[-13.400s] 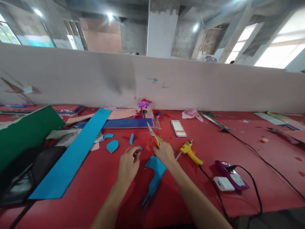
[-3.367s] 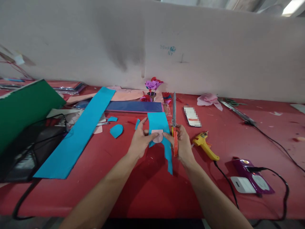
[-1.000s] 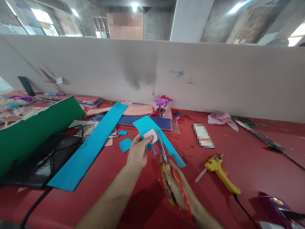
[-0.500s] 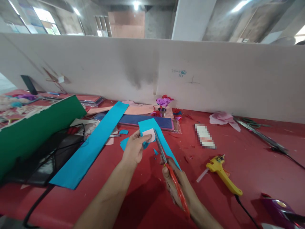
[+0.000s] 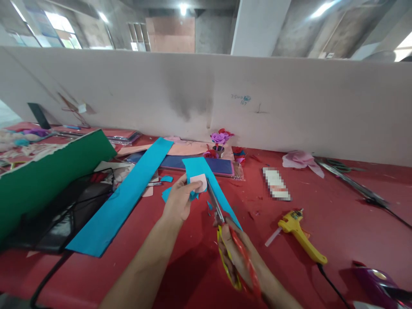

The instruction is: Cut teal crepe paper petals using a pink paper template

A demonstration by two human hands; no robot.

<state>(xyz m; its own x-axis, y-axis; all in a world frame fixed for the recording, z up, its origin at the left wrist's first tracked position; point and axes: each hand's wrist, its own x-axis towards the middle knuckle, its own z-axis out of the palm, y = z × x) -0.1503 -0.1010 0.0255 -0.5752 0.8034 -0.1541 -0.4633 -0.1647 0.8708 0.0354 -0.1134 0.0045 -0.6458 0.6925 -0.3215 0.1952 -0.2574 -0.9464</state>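
Observation:
My left hand [image 5: 178, 201] pinches a blue paper piece [image 5: 209, 182] above the red table, with a small pale pink petal-shaped template [image 5: 200, 182] held against it under my thumb. My right hand [image 5: 236, 253] grips scissors [image 5: 225, 229] with red and yellow handles. The blades point up and away, their tips in the blue paper just right of the template. A long strip of the blue piece trails down toward my right hand.
A long blue paper strip [image 5: 125, 197] and a green sheet [image 5: 45, 176] lie at the left over black bags. Cut blue petals [image 5: 166, 193], a dark blue sheet [image 5: 193, 163], small paper flowers [image 5: 219, 139], a yellow glue gun [image 5: 299, 236] and cables rest on the table [image 5: 337, 206].
The scissor handles have spread and the blades have moved along the template's edge since a second ago. My left hand has turned the blue piece slightly. The camera view has held nearly still.

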